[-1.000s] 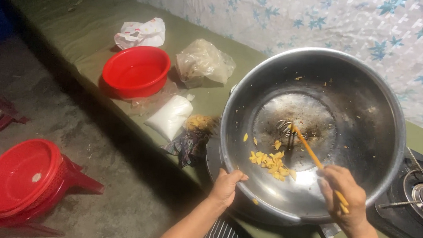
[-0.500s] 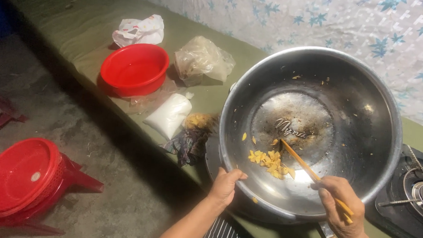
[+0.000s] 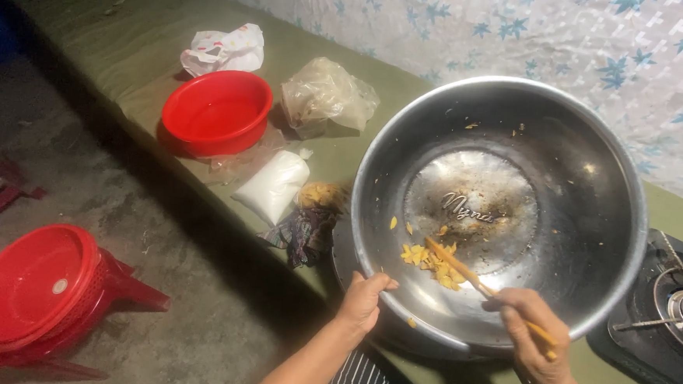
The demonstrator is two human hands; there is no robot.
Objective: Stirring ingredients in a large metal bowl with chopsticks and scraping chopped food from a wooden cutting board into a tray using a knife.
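The left hand [image 3: 363, 298] grips the near rim of the big steel bowl [image 3: 591, 189], which sits on the green table [image 3: 130, 56] just left of the gas stove [image 3: 674, 311]. The right hand [image 3: 533, 334] is closed around wooden chopsticks [image 3: 462, 270], whose tips touch the small yellow pieces [image 3: 431, 259] in the bowl's bottom. Farther left stand a red basin [image 3: 217, 111] and a white bag [image 3: 273, 184].

Red basin [image 3: 217, 111], plastic bags [image 3: 327, 98], white packet [image 3: 274, 184], gas stove [image 3: 674, 311].
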